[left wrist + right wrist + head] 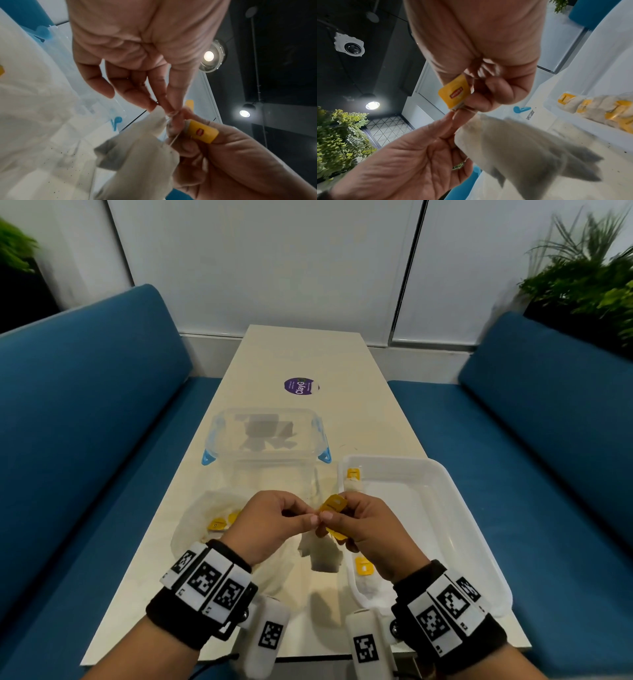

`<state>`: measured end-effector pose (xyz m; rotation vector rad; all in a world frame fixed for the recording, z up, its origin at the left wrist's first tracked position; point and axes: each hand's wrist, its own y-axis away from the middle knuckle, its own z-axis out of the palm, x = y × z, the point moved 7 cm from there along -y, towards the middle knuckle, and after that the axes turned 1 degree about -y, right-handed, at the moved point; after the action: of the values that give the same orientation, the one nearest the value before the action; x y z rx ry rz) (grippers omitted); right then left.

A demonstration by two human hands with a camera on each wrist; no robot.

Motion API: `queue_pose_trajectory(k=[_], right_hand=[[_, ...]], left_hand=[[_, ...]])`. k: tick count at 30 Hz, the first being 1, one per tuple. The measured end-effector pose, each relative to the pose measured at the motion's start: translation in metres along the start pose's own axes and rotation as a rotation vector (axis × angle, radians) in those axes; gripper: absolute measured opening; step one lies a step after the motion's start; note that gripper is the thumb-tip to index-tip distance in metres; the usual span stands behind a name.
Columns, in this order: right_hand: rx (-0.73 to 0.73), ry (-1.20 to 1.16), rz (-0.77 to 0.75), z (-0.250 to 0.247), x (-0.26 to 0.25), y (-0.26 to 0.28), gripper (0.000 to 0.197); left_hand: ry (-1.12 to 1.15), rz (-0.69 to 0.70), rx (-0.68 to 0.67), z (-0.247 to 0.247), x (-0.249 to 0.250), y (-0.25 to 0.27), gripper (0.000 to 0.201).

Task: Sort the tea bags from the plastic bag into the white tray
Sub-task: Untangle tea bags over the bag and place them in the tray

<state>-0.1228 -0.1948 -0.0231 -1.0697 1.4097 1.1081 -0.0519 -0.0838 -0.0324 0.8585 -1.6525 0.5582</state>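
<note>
Tea bags hang between both hands above the table, at about 6 o'clock from the clear lidded container. The right hand pinches a yellow paper tag between thumb and fingers. The left hand meets it fingertip to fingertip, pinching what looks like the thin string beside the tag. Below them dangle soft white tea bags; how many, I cannot tell.

These will handle as very light, limp things: thin paper pouches of loose leaf, easily torn, on strings that tangle. Dark specks on the film in the wrist views suggest some leaf has already leaked. The stiffest hold is the tag, or the folded top edge of a pouch; tugging hard on a string risks ripping it free.

The crumpled plastic bag lies at 9 o'clock of the hands with more yellow tags inside. The white tray sits at 3 o'clock, with sorted tea bags lined along its near-left wall. Separating the clump gently, one tag at a time, seems the sensible approach.
</note>
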Motion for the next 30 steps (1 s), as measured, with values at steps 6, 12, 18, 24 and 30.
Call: queue_pose_trajectory(k=[6, 12, 18, 24, 30], right_hand=[[-0.063, 0.027, 0.015, 0.0, -0.007, 0.0, 0.016], [-0.073, 0.099, 0.096, -0.008, -0.005, -0.007, 0.009], [0.012, 0.072, 0.108, -0.009, 0.001, -0.013, 0.017], [0.199, 0.124, 0.023, -0.014, 0.005, -0.011, 0.01], [0.09, 0.243, -0.114, -0.007, -0.01, 0.0, 0.016]], left_hand=[[0.097, 0.005, -0.063, 0.006, -0.006, -0.003, 0.018], [0.145, 0.018, -0.044, -0.003, -0.004, -0.003, 0.021], [0.134, 0.021, -0.059, -0.002, -0.004, -0.005, 0.025], [0.151, 0.007, -0.079, 0.003, -0.007, -0.006, 0.025], [0.151, 0.001, -0.072, 0.004, -0.009, -0.006, 0.024]])
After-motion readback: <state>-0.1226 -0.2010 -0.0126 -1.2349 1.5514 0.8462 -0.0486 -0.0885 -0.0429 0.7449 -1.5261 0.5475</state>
